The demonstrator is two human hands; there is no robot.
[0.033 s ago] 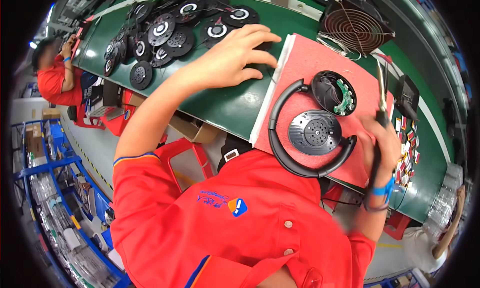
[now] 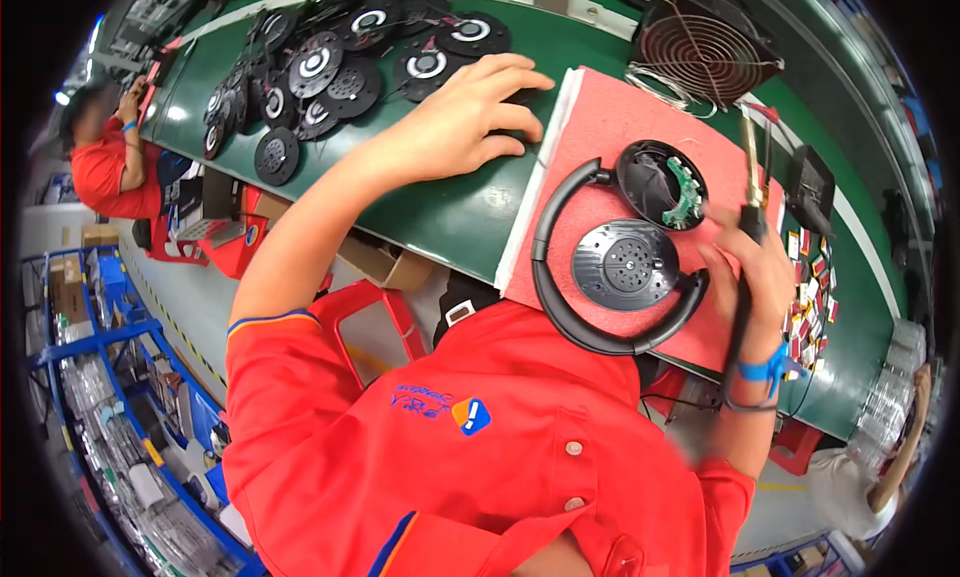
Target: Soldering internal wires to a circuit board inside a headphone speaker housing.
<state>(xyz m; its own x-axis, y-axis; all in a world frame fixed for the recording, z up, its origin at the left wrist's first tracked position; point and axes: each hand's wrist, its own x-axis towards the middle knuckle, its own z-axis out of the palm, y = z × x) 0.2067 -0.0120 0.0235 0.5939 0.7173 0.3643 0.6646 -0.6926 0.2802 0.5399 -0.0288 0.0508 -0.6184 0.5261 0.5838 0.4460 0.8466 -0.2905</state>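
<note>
While the right hand grips a soldering iron, left hand open, fingers spread over green desk, opened headphones on red mat.

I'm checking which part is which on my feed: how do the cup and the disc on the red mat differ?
The cup is hollow and open, with a green board inside; the disc shows a face with small holes clustered around its middle. The cup sits at the far end of the headband, while the disc lies within its curve. Both are round and dark and lie over the red mat.
</note>
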